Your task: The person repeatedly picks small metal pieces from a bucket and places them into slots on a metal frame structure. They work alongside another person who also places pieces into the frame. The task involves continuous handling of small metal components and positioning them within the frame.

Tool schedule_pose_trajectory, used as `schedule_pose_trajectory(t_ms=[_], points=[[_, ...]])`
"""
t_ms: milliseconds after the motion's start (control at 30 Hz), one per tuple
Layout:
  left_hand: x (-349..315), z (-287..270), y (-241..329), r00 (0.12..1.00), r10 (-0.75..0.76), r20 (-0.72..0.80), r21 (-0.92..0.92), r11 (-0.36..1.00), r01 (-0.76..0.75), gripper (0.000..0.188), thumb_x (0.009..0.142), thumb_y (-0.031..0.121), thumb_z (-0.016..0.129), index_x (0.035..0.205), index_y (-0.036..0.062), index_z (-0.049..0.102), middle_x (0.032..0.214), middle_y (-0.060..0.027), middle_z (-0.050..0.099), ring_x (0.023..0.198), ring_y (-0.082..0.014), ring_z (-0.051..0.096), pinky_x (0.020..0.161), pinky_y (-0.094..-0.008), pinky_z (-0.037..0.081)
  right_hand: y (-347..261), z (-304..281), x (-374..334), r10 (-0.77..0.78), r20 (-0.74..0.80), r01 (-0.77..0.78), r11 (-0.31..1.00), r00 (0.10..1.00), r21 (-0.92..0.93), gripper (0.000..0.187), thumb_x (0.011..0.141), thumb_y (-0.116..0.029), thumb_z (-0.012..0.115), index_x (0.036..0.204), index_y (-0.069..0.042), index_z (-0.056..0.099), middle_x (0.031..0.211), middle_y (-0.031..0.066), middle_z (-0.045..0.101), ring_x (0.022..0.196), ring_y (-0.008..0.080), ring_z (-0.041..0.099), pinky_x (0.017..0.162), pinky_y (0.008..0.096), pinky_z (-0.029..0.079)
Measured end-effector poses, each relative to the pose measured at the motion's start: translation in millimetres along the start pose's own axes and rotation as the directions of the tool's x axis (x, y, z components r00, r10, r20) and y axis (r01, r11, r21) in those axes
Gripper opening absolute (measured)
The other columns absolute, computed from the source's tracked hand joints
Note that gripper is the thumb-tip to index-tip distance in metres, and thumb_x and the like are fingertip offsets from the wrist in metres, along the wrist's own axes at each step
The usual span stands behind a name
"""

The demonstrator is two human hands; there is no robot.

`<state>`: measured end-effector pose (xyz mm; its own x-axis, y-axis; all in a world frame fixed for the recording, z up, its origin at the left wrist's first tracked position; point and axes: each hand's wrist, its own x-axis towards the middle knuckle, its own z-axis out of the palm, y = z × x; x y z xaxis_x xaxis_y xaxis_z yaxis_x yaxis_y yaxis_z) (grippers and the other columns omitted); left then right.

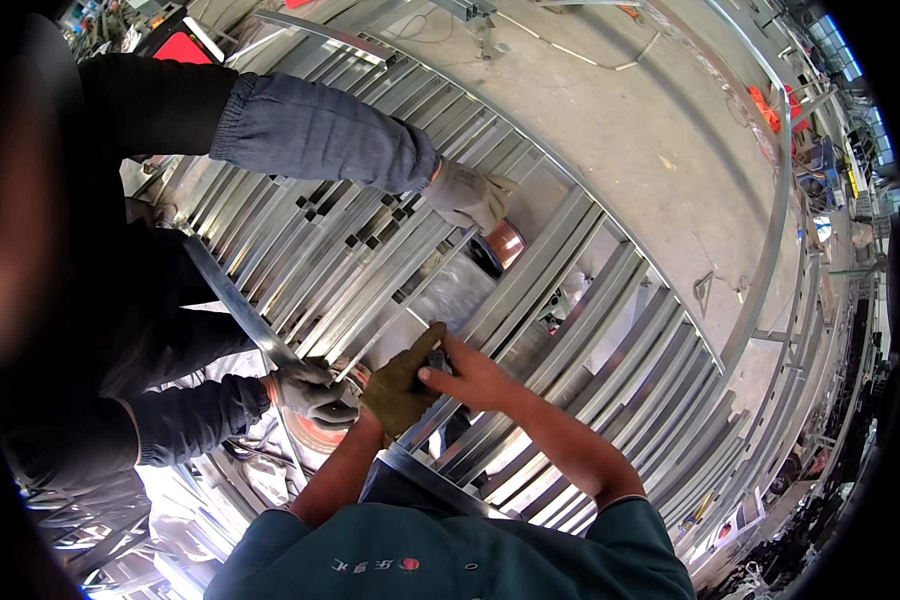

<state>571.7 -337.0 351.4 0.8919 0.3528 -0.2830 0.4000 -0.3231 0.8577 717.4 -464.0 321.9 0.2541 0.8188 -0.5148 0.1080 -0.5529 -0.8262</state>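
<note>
Olive-brown glove (400, 388), worn on left hand (398, 394), angled up-right, probably fabric

Concrete floor (590, 120), grey; on it, one pale bent strip (582, 60). Orange bundle (766, 108), right. Red panel (185, 48), black-edged, upper left. Copper-coloured cylinder (508, 243), dark at one end. Windows (850, 66), upper right.

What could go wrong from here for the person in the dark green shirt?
Two things, perhaps. The bare right hand has no glove and is among long silver metal bars, so it might get scraped. The left hand, in an olive-brown work glove, looks very close to a co-worker's hand in a grey work glove, so they might knock together.
</note>
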Motion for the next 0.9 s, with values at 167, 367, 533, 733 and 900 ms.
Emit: schedule_pose_trajectory(t_ms=[167, 367, 533, 733, 900], points=[[15.3, 31.4, -36.6, 0.870, -0.281, -0.406, -0.276, 0.945, 0.176, 0.046, 0.095, 0.021, 0.076, 0.139, 0.0135, 0.065, 0.098, -0.0115, 0.069, 0.073, -0.0240, 0.064, 0.068, -0.0368, 0.052, 23.6, -44.9, 30.9, -0.029, -0.226, 0.059, 0.990, 0.974, 0.126, 0.057, 0.094, -0.021, 0.071, 0.144, -0.001, 0.052, 0.125, 0.0192, 0.067, 0.117, 0.0315, 0.065, 0.099, 0.0435, 0.050], [46.0, 38.3, -45.0, 0.819, -0.008, -0.574, 0.140, 0.984, 0.108, 0.038, 0.094, 0.022, 0.079, 0.130, 0.0136, 0.069, 0.110, -0.0107, 0.074, 0.090, -0.0256, 0.072, 0.079, -0.0381, 0.058, 19.1, -77.8, 73.9, -0.346, -0.366, 0.251, 0.926, 0.864, -0.284, 0.042, 0.093, -0.011, 0.069, 0.133, -0.005, 0.058, 0.122, 0.0208, 0.069, 0.116, 0.0427, 0.062, 0.096, 0.0472, 0.052], [60.6, 32.5, -50.2, 0.799, 0.301, -0.520, 0.526, 0.850, 0.022, 0.039, 0.094, 0.020, 0.075, 0.132, 0.0122, 0.067, 0.114, -0.0141, 0.073, 0.095, -0.0348, 0.072, 0.080, -0.0445, 0.058, 37.8, -72.6, 98.9, -0.479, -0.363, 0.262, 0.821, 0.799, -0.507, 0.046, 0.089, -0.008, 0.073, 0.133, -0.008, 0.058, 0.124, 0.0187, 0.065, 0.112, 0.0422, 0.064, 0.090, 0.0497, 0.055], [55.8, 32.7, -53.6, 0.797, 0.303, -0.523, 0.566, 0.822, 0.059, 0.049, 0.096, 0.022, 0.073, 0.142, 0.0121, 0.061, 0.119, -0.0149, 0.072, 0.096, -0.0356, 0.072, 0.079, -0.0464, 0.058, 44.6, -58.3, 104.4, -0.481, -0.493, 0.200, 0.832, 0.725, -0.518, 0.051, 0.083, -0.003, 0.077, 0.130, -0.012, 0.058, 0.118, 0.0172, 0.060, 0.104, 0.0425, 0.066, 0.085, 0.0500, 0.056], [54.2, 34.8, -67.4, 0.726, 0.426, -0.540, 0.608, 0.794, -0.014, 0.056, 0.093, 0.018, 0.076, 0.146, 0.0105, 0.059, 0.121, -0.0155, 0.071, 0.098, -0.0359, 0.072, 0.081, -0.0458, 0.058, 48.0, -59.6, 112.9, -0.522, -0.484, 0.227, 0.809, 0.702, -0.543, 0.053, 0.083, -0.005, 0.078, 0.131, -0.011, 0.056, 0.119, 0.0168, 0.059, 0.102, 0.0433, 0.065, 0.085, 0.0506, 0.056]])
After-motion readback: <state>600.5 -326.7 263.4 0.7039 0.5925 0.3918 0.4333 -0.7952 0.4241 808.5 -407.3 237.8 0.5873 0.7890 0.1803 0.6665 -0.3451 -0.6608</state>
